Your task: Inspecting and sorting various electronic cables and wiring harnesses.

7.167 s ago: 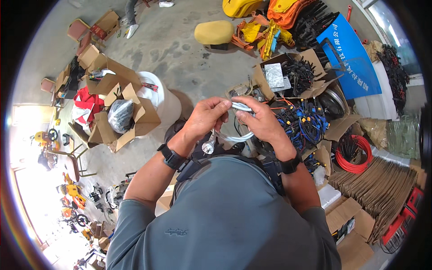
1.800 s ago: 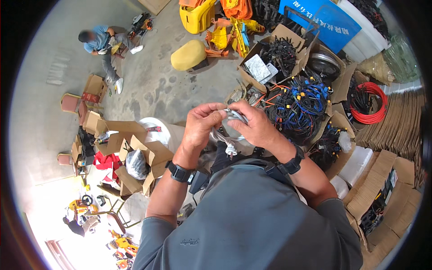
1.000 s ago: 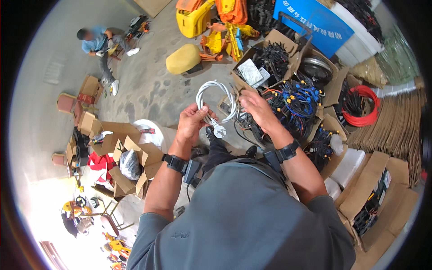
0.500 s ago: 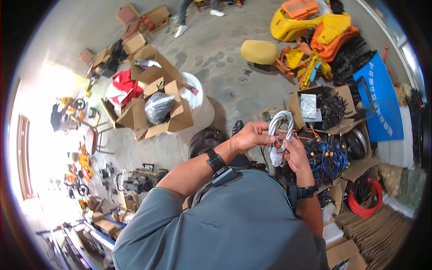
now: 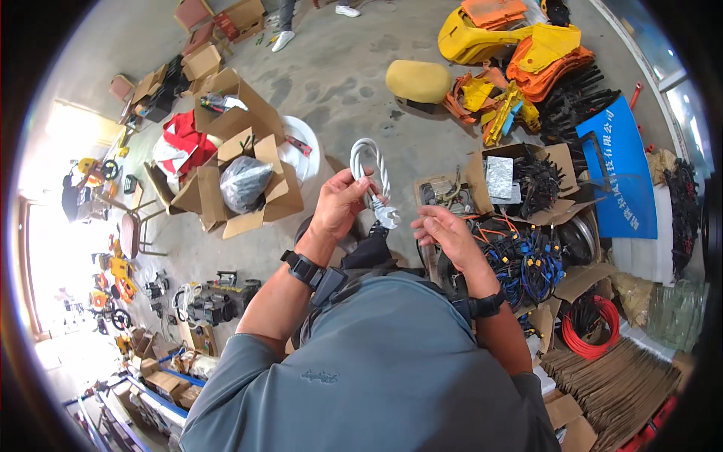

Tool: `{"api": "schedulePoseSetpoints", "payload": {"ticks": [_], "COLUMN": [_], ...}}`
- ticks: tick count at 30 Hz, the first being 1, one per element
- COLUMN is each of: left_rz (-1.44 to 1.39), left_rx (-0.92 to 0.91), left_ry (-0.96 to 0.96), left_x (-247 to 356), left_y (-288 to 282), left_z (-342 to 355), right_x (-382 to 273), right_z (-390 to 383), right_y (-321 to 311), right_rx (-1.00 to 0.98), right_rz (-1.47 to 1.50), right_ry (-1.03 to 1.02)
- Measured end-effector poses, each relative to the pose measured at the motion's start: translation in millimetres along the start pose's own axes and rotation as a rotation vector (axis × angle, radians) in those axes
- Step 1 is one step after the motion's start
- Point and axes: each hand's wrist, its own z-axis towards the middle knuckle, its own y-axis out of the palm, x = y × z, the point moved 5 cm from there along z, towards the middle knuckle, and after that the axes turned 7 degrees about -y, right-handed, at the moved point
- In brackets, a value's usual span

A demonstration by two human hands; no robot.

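A white cable (image 5: pixel 385 177), coiled into a narrow loop, is pinched between the thumb and fingers of my left hand (image 5: pixel 340 205). Its loop stands upward, and a pale bunched end (image 5: pixel 387 217) hangs just below the fingers. My right hand (image 5: pixel 453 239) is apart from the cable, a short way to its right. The right fingers stretch toward the cable with nothing in them. Beside and below that hand lies a tangle of blue and black wires (image 5: pixel 527 260) with yellow connectors.
An open carton (image 5: pixel 286 192) with a grey plastic bag sits left by a white drum (image 5: pixel 312 143). To the right are a carton of black parts (image 5: pixel 561 158), a red hose coil (image 5: pixel 576 339) and a blue sign board (image 5: pixel 629 181). Yellow and orange panels (image 5: pixel 553 56) lie farther off.
My left hand has moved left, carrying the white cable away from the wire tangle. My right hand has let go of the cable and opened.
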Motion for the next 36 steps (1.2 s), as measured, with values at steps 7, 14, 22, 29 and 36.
{"api": "schedulePoseSetpoints", "payload": {"ticks": [7,14,22,29,36], "left_rz": [0.023,0.177,0.285,0.127,-0.123], "left_rx": [-0.248,-0.509,-0.647,-0.592,-0.495], "left_ry": [-0.144,-0.236,-0.259,-0.345,-0.307], "left_x": [5,11,18,15,25], "left_y": [33,65,84,85,88], "left_z": [61,108,136,140,135], "right_x": [-55,-79,-95,-93,-93], "right_z": [29,29,27,40,54], "right_y": [18,-7,1,15,14], "right_rx": [0.097,0.413,0.55,0.55,0.584], "right_rz": [-0.102,-0.112,-0.073,-0.066,-0.285], "right_ry": [-0.216,-0.165,-0.169,-0.328,-0.295]}}
